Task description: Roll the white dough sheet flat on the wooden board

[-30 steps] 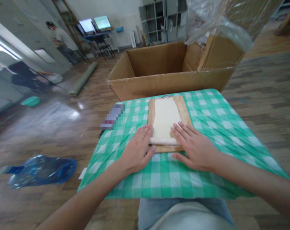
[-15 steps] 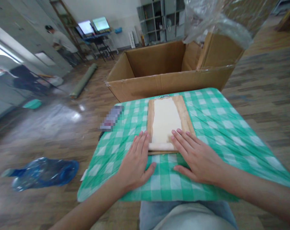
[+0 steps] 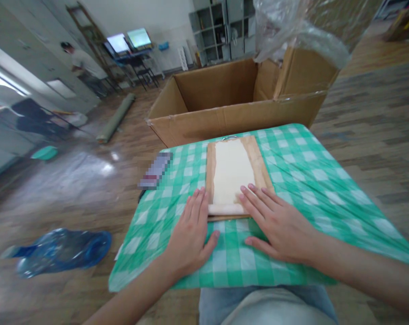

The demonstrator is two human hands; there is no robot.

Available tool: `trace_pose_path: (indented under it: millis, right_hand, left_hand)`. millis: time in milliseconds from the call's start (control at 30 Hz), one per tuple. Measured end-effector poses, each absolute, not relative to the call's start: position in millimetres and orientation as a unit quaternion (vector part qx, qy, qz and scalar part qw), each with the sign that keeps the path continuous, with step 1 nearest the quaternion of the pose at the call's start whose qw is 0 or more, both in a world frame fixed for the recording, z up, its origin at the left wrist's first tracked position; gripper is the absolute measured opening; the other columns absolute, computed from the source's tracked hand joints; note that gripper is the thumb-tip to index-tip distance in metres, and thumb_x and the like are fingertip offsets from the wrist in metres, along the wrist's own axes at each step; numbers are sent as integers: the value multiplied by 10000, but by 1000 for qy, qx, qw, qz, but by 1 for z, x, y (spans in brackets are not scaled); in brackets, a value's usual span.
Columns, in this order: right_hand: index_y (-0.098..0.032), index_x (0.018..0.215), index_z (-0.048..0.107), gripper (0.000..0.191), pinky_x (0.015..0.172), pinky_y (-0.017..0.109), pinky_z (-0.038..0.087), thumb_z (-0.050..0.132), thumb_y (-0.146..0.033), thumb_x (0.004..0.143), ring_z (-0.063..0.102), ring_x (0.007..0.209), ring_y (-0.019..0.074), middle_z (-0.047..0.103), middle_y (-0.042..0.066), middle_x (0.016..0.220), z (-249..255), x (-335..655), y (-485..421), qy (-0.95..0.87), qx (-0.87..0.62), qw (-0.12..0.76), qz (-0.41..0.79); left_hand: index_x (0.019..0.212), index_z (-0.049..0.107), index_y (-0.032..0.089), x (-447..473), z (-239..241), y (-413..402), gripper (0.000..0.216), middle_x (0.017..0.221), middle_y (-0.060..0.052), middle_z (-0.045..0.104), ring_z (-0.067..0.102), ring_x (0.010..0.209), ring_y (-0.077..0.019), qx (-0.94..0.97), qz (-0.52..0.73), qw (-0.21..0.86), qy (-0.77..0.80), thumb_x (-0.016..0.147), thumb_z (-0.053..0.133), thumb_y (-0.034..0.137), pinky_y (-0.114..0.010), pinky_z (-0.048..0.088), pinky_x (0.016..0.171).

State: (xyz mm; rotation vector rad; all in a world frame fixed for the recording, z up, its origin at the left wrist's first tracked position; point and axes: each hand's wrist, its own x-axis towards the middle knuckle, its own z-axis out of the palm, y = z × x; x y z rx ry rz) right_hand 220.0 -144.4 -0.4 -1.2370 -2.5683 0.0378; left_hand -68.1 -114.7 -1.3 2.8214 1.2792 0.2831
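A clear blue bottle [image 3: 65, 253] is lying on the floor [image 3: 369, 108] at far left, and a blurred-out slab [image 3: 156, 170] is resting at the left edge of the checked tablecloth [image 3: 312, 180]. Next along, the person's left hand [image 3: 189, 239] is staying open, fingers outstretched, meeting one end of a pale roll [image 3: 225, 210]. That roll is lying across the near end of a wooden board [image 3: 261, 162], beside a cream sheet [image 3: 232, 167]. The right hand [image 3: 275, 225], also open, is covering the roll's other end.
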Motion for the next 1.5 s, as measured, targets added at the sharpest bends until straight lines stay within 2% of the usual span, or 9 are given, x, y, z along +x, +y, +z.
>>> trace_pose_path:
  millis: [133, 267, 600, 733, 867, 967, 1233, 1333, 1500]
  right_hand:
    - [-57, 1630, 384, 811, 1278, 572, 292, 442, -622, 1051, 280, 1591, 392, 364, 223, 1691, 1, 223, -120, -884, -444, 142, 19]
    - [-15, 1537, 505, 724, 1266, 554, 316, 383, -567, 1086, 293, 1586, 394, 412, 258, 1655, 3, 224, -90, -867, -480, 132, 21]
    - [-40, 1676, 258, 895, 1291, 579, 266, 553, -560, 1010, 197, 1617, 390, 246, 219, 1735, -8, 212, -166, -884, -438, 162, -3]
    - [-57, 1674, 281, 863, 1288, 580, 279, 526, -576, 1029, 236, 1607, 387, 296, 211, 1720, -7, 219, -145, -883, -441, 160, 1]
    - [-74, 1611, 431, 697, 1277, 569, 309, 406, -538, 1091, 279, 1595, 373, 368, 210, 1691, 1, 229, -103, -876, -460, 146, 14]
    - [-66, 1558, 506, 643, 1290, 558, 284, 365, -505, 1110, 266, 1601, 363, 385, 223, 1680, 4, 232, -92, -875, -464, 137, 17]
    - [-40, 1672, 277, 912, 1301, 557, 264, 476, -661, 1035, 147, 1629, 373, 240, 225, 1733, -3, 231, -159, -892, -435, 124, -5]
    - [-60, 1676, 283, 865, 1306, 554, 258, 455, -635, 1053, 157, 1630, 358, 248, 203, 1736, -1, 235, -149, -891, -437, 127, 2]
    - [-71, 1609, 439, 682, 1306, 568, 250, 271, -522, 1126, 200, 1621, 339, 340, 195, 1704, 5, 241, -76, -885, -449, 119, 34]
  left_hand:
    - [1655, 215, 38, -61, -2, -93, 762, 1717, -263, 285, 211, 1630, -379, 900, 90, 24, 425, 1061, 423, 468, -621, 242, 1301]
    - [1594, 359, 31, -48, -2, -53, 676, 1644, -259, 428, 335, 1586, -367, 890, 101, 33, 444, 1086, 336, 477, -582, 332, 1271]
    - [1687, 85, 40, -76, -8, -121, 985, 1744, -258, 206, 135, 1638, -421, 914, 82, -57, 393, 993, 546, 565, -621, 249, 1297]
    - [1671, 141, 29, -68, -5, -107, 929, 1718, -272, 274, 194, 1628, -414, 912, 72, -57, 401, 1016, 495, 585, -633, 247, 1296]
    - [1611, 291, -8, -54, -1, -69, 784, 1642, -290, 416, 335, 1586, -384, 906, 70, -32, 416, 1065, 382, 548, -579, 306, 1290]
    - [1589, 328, -27, -50, -1, -59, 772, 1621, -300, 440, 373, 1566, -389, 900, 77, -30, 427, 1064, 380, 537, -563, 333, 1280]
    - [1662, 174, 11, -65, -10, -126, 932, 1701, -283, 308, 206, 1621, -431, 902, 102, -68, 413, 997, 542, 550, -613, 286, 1299]
    - [1643, 221, -12, -61, -10, -128, 910, 1685, -298, 330, 229, 1614, -434, 896, 101, -65, 426, 1009, 511, 572, -616, 278, 1300]
    - [1562, 401, -24, -46, -6, -75, 762, 1601, -293, 474, 400, 1546, -408, 884, 82, -29, 460, 1074, 362, 560, -596, 297, 1287]
